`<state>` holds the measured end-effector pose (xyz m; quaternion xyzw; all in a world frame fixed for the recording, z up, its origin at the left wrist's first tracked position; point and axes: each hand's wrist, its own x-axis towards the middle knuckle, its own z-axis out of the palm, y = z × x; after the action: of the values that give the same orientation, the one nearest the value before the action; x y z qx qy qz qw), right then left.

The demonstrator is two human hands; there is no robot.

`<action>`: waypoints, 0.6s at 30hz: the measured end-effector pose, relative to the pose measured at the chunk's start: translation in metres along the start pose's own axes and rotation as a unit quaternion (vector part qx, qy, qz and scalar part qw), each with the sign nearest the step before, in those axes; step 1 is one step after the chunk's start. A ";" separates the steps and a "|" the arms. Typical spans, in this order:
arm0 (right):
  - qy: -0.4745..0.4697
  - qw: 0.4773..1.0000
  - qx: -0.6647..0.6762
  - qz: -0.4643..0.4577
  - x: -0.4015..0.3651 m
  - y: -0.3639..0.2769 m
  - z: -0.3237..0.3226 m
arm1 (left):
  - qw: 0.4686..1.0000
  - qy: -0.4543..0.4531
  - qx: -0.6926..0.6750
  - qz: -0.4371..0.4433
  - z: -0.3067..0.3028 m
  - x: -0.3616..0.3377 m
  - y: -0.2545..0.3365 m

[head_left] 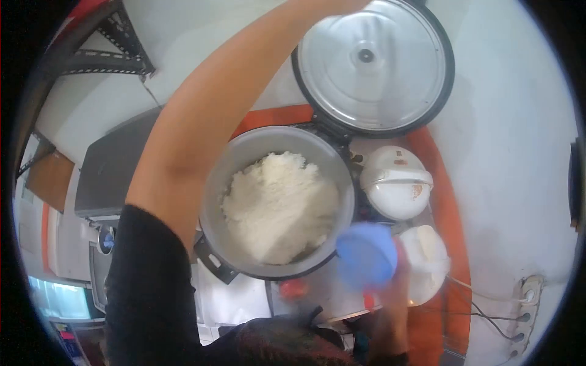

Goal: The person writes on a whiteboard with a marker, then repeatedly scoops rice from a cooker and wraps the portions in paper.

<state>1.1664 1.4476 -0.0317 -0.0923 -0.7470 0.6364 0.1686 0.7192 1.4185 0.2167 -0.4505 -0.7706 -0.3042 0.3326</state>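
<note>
A large metal pot [215, 201] of a rice cooker holds a heap of white rice [278, 207]. Its round metal lid [403, 67] stands raised behind it. My left arm stretches over the pot's left side, and my left hand [336, 5] is at the lid's upper edge, mostly cut off by the frame, its fingers hidden. To the right of the pot, my right hand [394, 290] is blurred by motion. It grips a blue plastic cup [366, 255], also blurred, beside the pot's lower right rim.
Two white lidded appliances, one rear [397, 183] and one nearer [424, 265], stand right of the pot on an orange-edged table [452, 244]. A power strip [528, 305] with plugged cords is at the right. A dark grey box [116, 165] stands left; a metal bracket [113, 46] is above.
</note>
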 end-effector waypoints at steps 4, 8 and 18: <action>-0.080 0.973 -0.205 -0.073 0.089 -0.050 0.050 | 0.962 -0.183 -0.188 -0.071 -0.139 -0.169 0.073; -0.071 0.833 -0.538 -0.106 0.170 -0.017 0.126 | 0.939 -0.125 -0.264 -0.179 -0.224 -0.341 0.086; -0.181 0.734 -0.651 -0.069 0.213 0.023 0.219 | 0.829 0.286 -0.218 -0.428 -0.134 -0.562 0.091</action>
<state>0.8861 1.3256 -0.0544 -0.0110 -0.9995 -0.0138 -0.0280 1.0426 1.0764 -0.1309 -0.0289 -0.6700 -0.6919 0.2675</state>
